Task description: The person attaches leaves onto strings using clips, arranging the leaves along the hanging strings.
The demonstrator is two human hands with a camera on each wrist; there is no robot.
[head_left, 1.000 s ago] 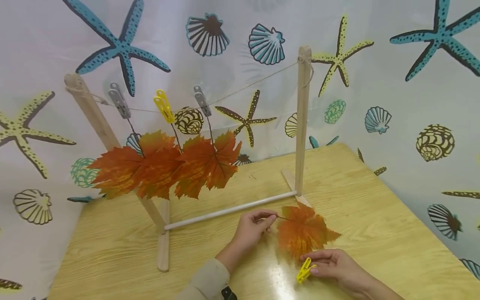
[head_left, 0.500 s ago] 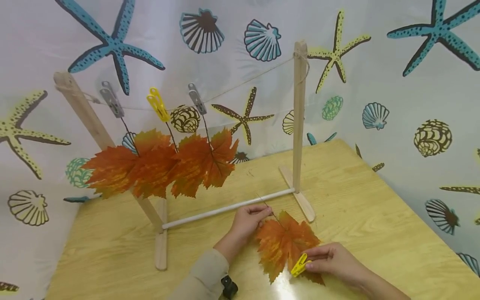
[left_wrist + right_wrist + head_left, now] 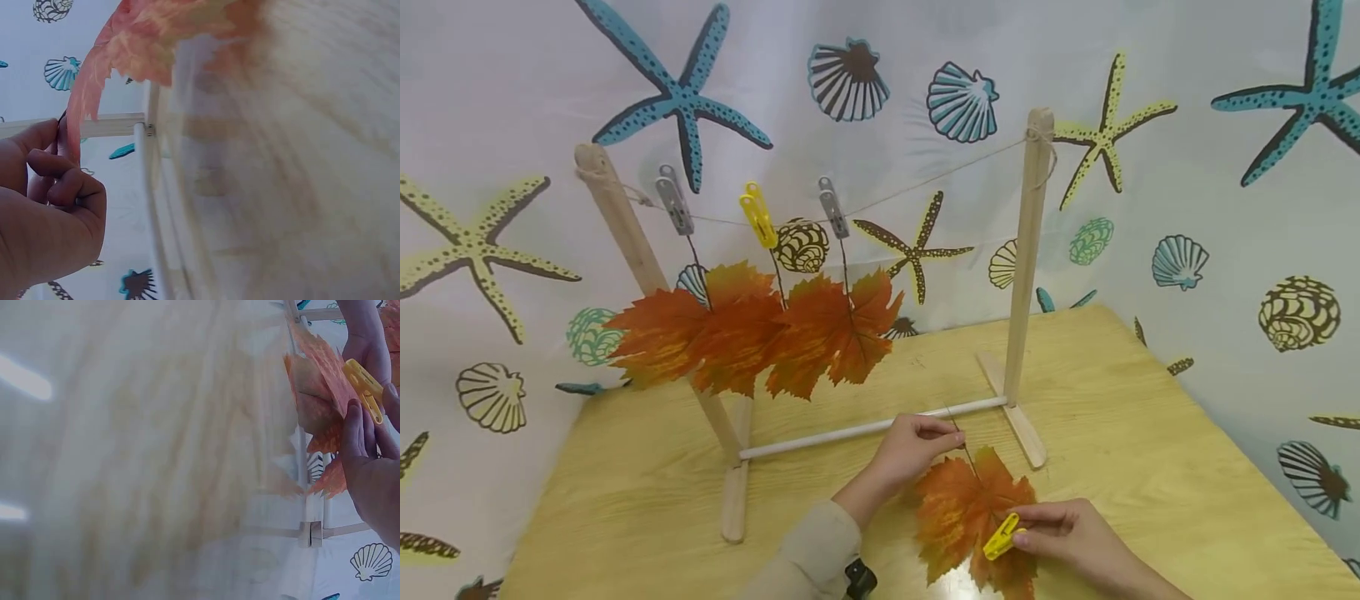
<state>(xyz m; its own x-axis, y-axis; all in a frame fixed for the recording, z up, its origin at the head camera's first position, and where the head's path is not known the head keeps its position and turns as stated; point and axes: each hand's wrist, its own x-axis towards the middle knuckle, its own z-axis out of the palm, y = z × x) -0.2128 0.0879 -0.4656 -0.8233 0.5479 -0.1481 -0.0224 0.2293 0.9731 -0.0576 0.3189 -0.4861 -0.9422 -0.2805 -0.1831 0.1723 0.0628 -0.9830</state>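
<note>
An orange artificial maple leaf (image 3: 958,508) is held above the table by its thin dark stem, which my left hand (image 3: 917,450) pinches between thumb and fingers. In the left wrist view, the same leaf (image 3: 144,44) spreads above the left hand (image 3: 56,206). My right hand (image 3: 1071,537) holds a yellow clothespin (image 3: 1002,537) between thumb and fingers, in front of the leaf's lower part. The right wrist view shows that clothespin (image 3: 362,387) in the right hand (image 3: 375,469), close to the leaf.
Behind the hands stands a wooden frame with a left post (image 3: 625,225), a right post (image 3: 1028,267) and a white bottom rod (image 3: 820,442). From its string (image 3: 940,177) hang orange leaves (image 3: 752,333) on grey and yellow clothespins (image 3: 758,217). A shell-patterned cloth backs the wooden table (image 3: 1112,400).
The leaf has turned from pointing rightward to hanging downward, with its stem up, in my left hand. The right hand still holds the yellow clothespin. The head view has shifted slightly.
</note>
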